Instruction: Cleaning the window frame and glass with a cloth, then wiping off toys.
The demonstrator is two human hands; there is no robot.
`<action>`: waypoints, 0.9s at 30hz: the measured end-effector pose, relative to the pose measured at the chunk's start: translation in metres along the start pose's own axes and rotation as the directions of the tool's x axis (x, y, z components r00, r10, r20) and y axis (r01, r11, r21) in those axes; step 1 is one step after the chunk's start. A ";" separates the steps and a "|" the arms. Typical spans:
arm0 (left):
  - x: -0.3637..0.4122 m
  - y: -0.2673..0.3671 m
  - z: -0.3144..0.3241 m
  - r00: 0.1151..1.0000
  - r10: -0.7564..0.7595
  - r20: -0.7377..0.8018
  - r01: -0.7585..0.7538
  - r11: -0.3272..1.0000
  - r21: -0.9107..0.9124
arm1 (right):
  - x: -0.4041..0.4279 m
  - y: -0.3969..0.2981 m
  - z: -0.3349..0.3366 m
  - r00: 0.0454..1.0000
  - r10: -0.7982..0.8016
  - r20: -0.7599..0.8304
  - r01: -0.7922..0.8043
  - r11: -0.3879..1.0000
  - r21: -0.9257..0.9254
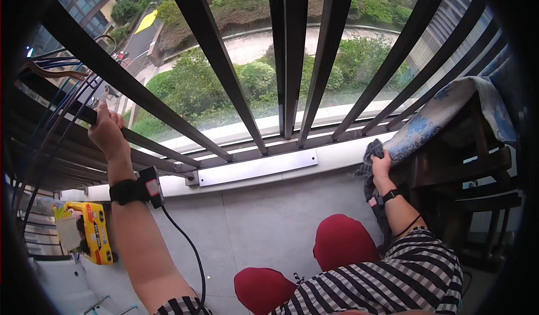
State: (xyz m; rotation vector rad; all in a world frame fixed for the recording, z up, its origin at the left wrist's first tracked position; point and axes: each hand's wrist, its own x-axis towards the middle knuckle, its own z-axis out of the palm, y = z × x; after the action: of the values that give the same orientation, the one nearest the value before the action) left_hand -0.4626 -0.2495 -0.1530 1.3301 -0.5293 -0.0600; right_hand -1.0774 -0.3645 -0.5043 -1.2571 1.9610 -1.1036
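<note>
My left hand is closed around a dark metal railing bar at the left, beside a bunch of hanging wire hangers. At the right, my right hand grips a dark checked cloth, slightly blurred, with part of it hanging below the fingers. The cloth is over the white sill at the foot of the dark window bars. A pale metal strip with a dark dot at each end lies along the sill between my hands.
A blue-and-white patterned fabric drapes over dark wooden furniture at the right. On the grey tiled floor, a yellow toy vehicle stands at the left. A black cable hangs from the device on my left wrist.
</note>
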 end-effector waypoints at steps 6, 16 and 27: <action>-0.002 0.006 -0.002 1.000 0.012 0.011 -0.012 1.000 -0.028 | 0.083 -0.041 0.017 0.846 -0.464 0.261 0.531 0.773 -0.347; 0.006 0.001 -0.002 1.000 -0.004 0.018 0.005 0.997 -0.071 | 0.047 -0.034 0.059 0.980 -0.186 0.076 0.200 0.942 -0.271; -0.039 0.006 -0.039 0.948 -0.150 0.281 -0.134 0.612 0.779 | -0.156 -0.204 0.012 0.333 -0.191 0.923 0.767 0.624 -0.147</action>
State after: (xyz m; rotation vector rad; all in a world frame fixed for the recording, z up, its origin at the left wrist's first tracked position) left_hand -0.4828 -0.2000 -0.1657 2.2373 -0.8910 -0.0494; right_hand -0.9115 -0.2711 -0.3315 -2.3096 1.0521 0.1164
